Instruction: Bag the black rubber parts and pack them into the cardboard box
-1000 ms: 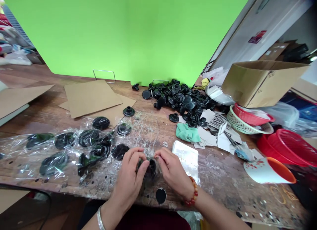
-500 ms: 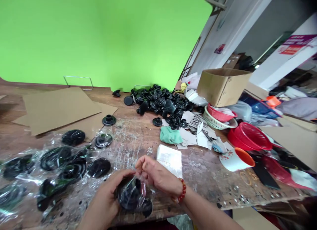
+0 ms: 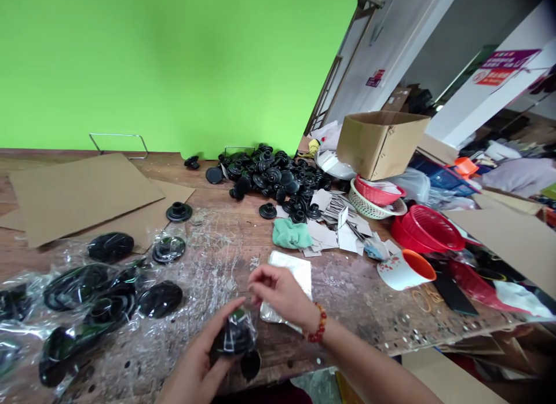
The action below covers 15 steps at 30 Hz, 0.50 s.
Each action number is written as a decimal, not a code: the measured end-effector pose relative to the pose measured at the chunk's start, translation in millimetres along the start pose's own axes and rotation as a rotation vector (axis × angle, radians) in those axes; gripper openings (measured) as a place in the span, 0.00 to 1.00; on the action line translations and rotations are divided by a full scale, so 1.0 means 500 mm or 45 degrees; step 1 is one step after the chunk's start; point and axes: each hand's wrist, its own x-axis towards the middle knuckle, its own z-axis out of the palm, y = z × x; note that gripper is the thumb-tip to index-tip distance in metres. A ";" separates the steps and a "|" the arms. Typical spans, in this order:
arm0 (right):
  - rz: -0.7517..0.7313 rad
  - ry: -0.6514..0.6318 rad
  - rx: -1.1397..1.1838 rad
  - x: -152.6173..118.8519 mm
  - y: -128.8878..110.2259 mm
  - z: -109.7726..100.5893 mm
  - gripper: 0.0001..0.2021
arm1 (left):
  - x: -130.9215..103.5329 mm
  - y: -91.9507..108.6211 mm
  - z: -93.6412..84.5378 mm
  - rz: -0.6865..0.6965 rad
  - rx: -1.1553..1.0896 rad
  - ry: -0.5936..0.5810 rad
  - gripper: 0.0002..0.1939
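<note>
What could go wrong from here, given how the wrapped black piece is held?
The left hand grips the black ridged piece through clear film, so it might slip. The right hand hovers over the stack of clear bags and could drag or fan it. The wrapped pieces at left lie close together, some overlapping, so their loose film might snag.

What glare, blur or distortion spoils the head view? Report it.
Head view: shiny glare streaks the clear plastic bags at left; the bare right hand looks slightly soft; wide-angle stretch tilts the white pillar; the top right corner darkens.
</note>
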 end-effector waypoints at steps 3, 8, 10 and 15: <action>-0.094 0.510 -0.852 0.034 0.021 -0.127 0.09 | -0.006 0.025 -0.005 -0.187 -0.322 0.168 0.27; 0.158 0.754 -1.171 0.076 0.096 -0.319 0.10 | -0.025 0.057 -0.025 -0.295 -0.449 0.249 0.27; 0.234 0.730 -1.219 0.084 0.123 -0.349 0.11 | -0.033 0.058 -0.030 -0.270 -0.374 0.284 0.21; 0.330 0.738 -1.258 0.092 0.144 -0.368 0.13 | -0.051 0.056 -0.041 -0.323 -0.531 0.365 0.16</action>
